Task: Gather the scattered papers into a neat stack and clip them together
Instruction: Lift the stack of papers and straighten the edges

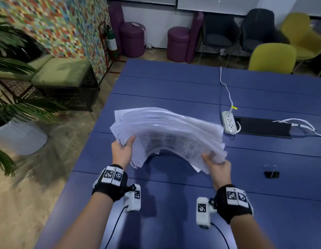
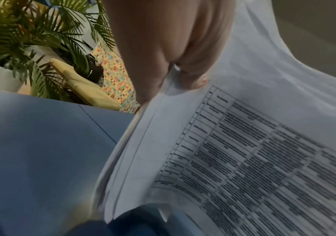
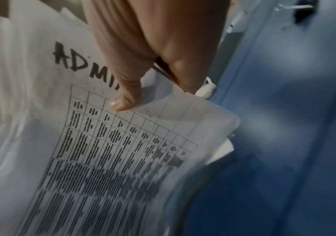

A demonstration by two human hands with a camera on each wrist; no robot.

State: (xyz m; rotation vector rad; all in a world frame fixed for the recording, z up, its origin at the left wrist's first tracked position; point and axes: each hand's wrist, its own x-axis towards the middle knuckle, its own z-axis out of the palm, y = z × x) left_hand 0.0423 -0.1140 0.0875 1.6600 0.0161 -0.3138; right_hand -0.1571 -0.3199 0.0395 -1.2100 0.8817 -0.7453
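- I've got the papers up off the table, one thick sheaf held by both ends and arching up in the middle.
- My left hand pinches the left end: thumb on top, fingers curled underneath, clamped on the sheets.
- In the left wrist view, thumb and fingers squeeze the sheet edges between them, with a printed table right below on the top page.
- My right hand grips the right end the same way, thumb pressed down on the top sheet, fingers under.
- In the right wrist view, the thumb sits on the grid, partly covering handwritten letters "ADMI".
- Sheet edges are fanned and uneven at both ends, not squared.
- The clip, black with its wire handles up, lies on the table to the right of my right hand, apart from the papers.
- A power strip with a white cable lies just beyond the sheaf's right end.
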